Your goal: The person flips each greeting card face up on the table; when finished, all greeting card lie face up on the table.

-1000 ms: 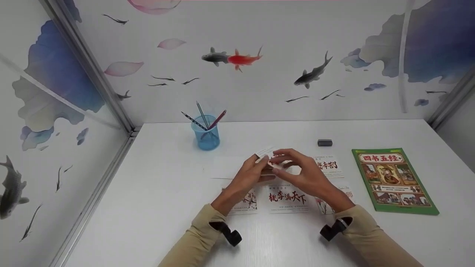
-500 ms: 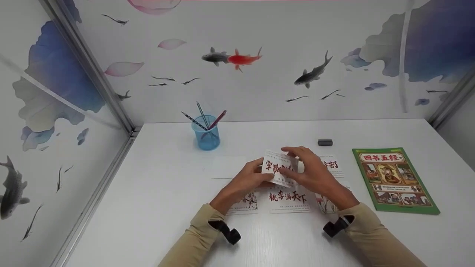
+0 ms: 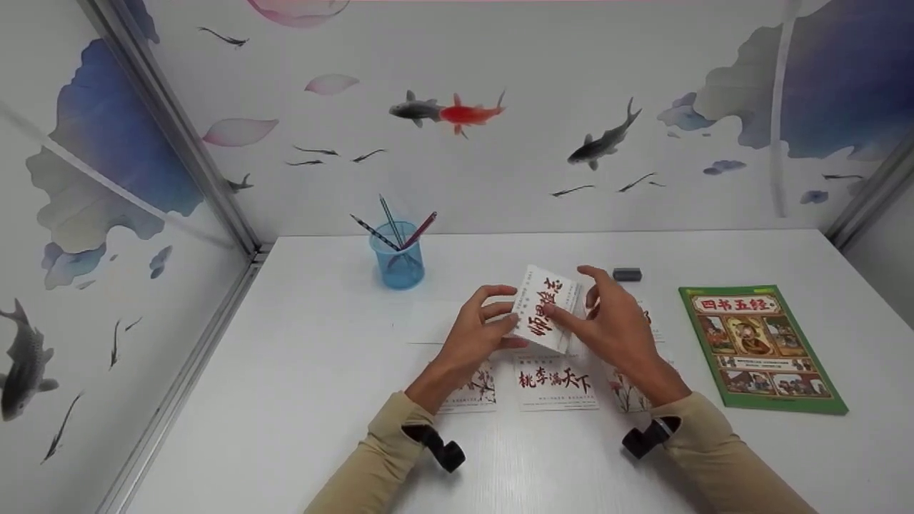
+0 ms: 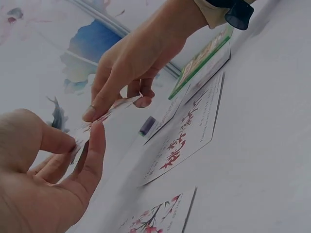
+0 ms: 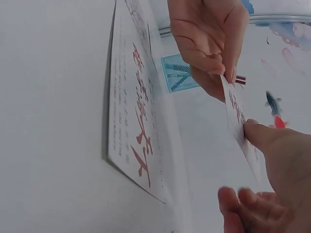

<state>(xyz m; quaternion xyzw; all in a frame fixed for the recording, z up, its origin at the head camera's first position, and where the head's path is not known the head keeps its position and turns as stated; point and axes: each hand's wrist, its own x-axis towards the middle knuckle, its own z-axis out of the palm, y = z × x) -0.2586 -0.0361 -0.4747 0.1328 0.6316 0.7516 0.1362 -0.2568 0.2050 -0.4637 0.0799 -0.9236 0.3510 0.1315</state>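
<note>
A white card (image 3: 534,298) printed with red brush characters is held up between both hands, tilted, above the table. My left hand (image 3: 480,330) pinches its left edge between thumb and fingers. My right hand (image 3: 623,335) has its thumb on the printed face, with its other fingers curled near the right edge; the left wrist view shows them at the card's far corner. Below lie a card with red characters (image 3: 557,382), a card with a blossom branch (image 3: 475,391) and a flower card (image 3: 627,392), partly hidden by the right arm.
A blue mesh cup (image 3: 397,260) with pencils stands at the back left. A dark eraser-like block (image 3: 627,274) lies beyond the right hand. To the right is a green-edged book (image 3: 760,350). Another card (image 3: 651,325) shows partly behind the right hand. Walls enclose the table's back and left.
The held card has turned about in the hands: its characters were upside down half a second ago and now run slantwise up to the right. The right index finger has lifted off slightly.
</note>
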